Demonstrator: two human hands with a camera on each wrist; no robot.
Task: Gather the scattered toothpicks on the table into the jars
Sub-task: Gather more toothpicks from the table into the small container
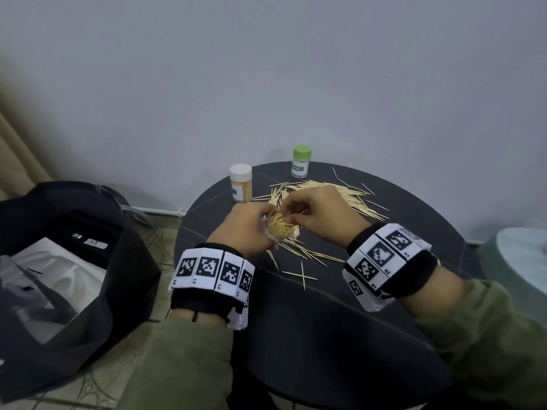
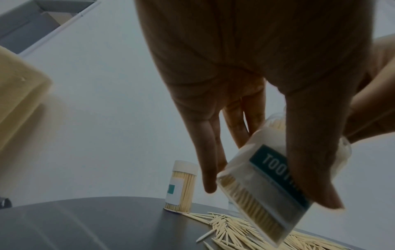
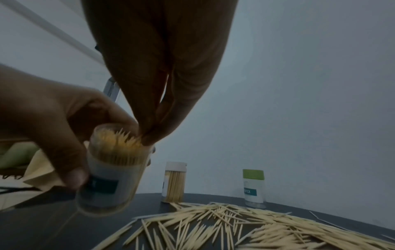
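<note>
The toothpicks (image 1: 340,192) are light, thin, stiff slivers, likely slippery singly, so pinch small bunches mid-length; most lie scattered on the tabletop (image 1: 310,321). The left hand (image 1: 245,226) wraps the tilted open jar (image 3: 111,177), while the right hand (image 1: 319,214) has its fingertips (image 3: 149,137) pinched together at the packed mouth.

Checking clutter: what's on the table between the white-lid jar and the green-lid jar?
Head view: bare dark tabletop between white-lid jar and green-lid jar; the scattered toothpicks lie nearer the person.

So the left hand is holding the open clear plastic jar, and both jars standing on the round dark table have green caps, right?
Not quite: only one standing jar, the green-capped jar, has a green cap; the white-capped jar beside it has a white one, as the head view shows. The left hand does hold the open clear plastic jar.
</note>
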